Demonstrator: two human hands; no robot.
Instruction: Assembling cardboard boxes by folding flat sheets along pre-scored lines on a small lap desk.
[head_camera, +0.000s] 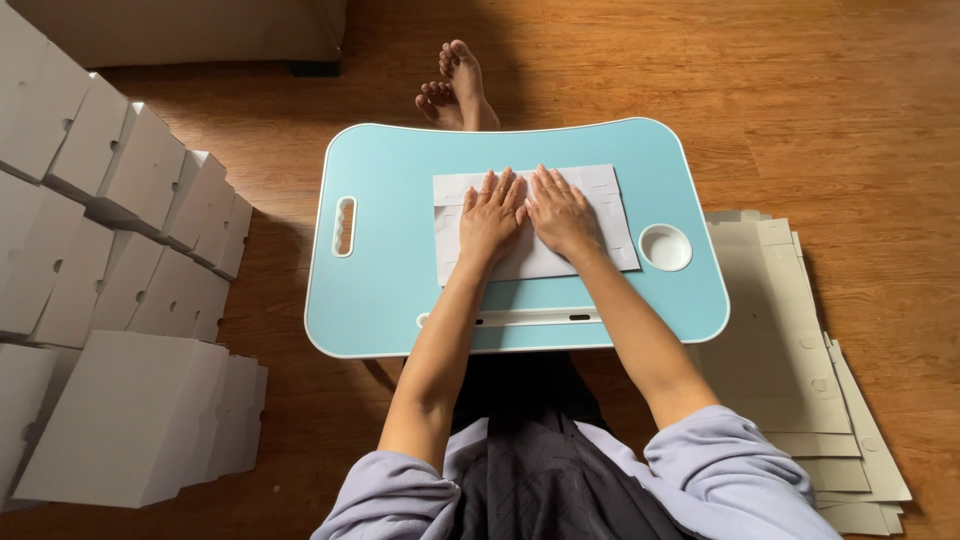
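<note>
1. Head view, looking straight down: the left hand (490, 215) lies flat and open, palm down, fingers spread a little and pointing away from the body, pressing on a white flat cardboard sheet (600, 215). It grips nothing.
2. Just beside it, the right hand (558, 212) lies the same way, flat and released, palm on the same sheet. The two hands touch or nearly touch at the thumbs.
3. The cardboard sheet is an unfolded box blank with creases and small slots. It lies at the middle of the tabletop (385, 280), slightly toward the far edge.
4. The tabletop is a light blue lap desk with a white rim. It has an oval handle slot (344, 226) on its left side, a round white cup recess (665, 247) on its right, and a long white groove (540, 318) along the near edge.
5. Bare feet (455, 90) show on the wooden floor (820, 100) beyond the far edge of the tabletop.
6. On the floor to the right lies a stack of flat grey-beige cardboard blanks (790, 360), fanned out.
7. To the left stand rows of folded white boxes (130, 250), packed close together.
</note>
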